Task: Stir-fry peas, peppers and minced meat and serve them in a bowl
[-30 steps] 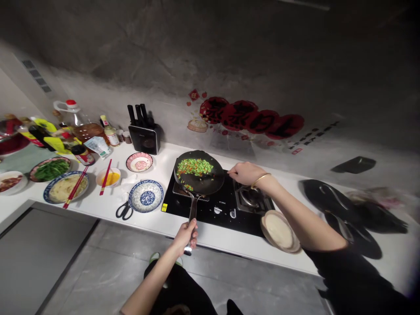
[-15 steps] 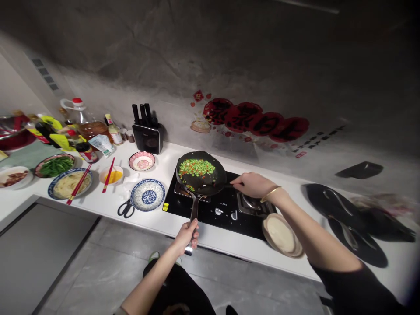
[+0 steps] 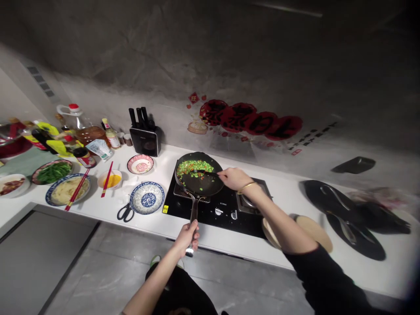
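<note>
A black frying pan [image 3: 203, 186] sits on the left burner of the black stove [image 3: 219, 211], with chopped green and red vegetables [image 3: 193, 168] piled at its far side. My left hand [image 3: 187, 235] grips the end of the pan's long handle at the counter's front edge. My right hand [image 3: 233, 178] holds a dark spatula [image 3: 205, 173] whose blade reaches into the vegetables. A gold bangle is on my right wrist.
A blue patterned bowl [image 3: 146, 197], scissors [image 3: 124, 212], a pink dish [image 3: 140, 164], an egg bowl [image 3: 110, 179] with red chopsticks and plates of food lie left of the stove. A knife block [image 3: 144, 134] and bottles stand behind. A beige plate [image 3: 312, 231] and dark lids [image 3: 344, 216] lie right.
My right hand has moved left over the pan's rim, bringing the spatula into the vegetables. The left hand keeps its hold on the handle. The view shifted slightly.
</note>
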The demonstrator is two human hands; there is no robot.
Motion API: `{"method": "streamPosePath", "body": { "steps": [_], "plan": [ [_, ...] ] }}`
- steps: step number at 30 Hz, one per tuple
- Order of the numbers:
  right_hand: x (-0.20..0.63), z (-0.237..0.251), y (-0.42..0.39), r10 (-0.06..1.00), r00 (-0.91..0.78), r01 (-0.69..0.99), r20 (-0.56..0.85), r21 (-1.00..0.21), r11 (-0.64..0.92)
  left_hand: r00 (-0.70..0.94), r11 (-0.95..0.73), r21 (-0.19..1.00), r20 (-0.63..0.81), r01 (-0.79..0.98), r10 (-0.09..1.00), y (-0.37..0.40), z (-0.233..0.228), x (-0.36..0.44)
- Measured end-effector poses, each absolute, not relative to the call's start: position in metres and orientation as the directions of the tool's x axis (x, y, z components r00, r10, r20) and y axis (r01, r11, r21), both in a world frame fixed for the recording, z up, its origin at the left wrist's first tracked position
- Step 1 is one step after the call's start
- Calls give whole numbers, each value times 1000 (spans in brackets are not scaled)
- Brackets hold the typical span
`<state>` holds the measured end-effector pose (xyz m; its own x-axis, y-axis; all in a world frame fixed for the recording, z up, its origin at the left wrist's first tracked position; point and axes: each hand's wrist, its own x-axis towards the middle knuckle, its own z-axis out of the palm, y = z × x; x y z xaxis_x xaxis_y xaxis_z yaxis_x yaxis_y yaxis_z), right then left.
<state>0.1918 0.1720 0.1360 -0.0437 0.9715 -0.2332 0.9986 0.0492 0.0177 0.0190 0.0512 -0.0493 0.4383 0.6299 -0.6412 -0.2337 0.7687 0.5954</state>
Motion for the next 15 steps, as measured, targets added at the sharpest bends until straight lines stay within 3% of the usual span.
{"method": "streamPosePath", "body": {
  "steps": [4,9,15],
  "plan": [
    [215,137,174,956,-1,998,-293,62,20,448,772,586,-637,-248,627,51,-49,19],
    [209,109,179,974,59,997,-218,51,-49,452,776,580,-639,-248,622,52,-50,19],
    [232,145,140,966,2,995,-257,93,23,464,766,592,-621,-251,632,51,-52,18]
  ]
}}
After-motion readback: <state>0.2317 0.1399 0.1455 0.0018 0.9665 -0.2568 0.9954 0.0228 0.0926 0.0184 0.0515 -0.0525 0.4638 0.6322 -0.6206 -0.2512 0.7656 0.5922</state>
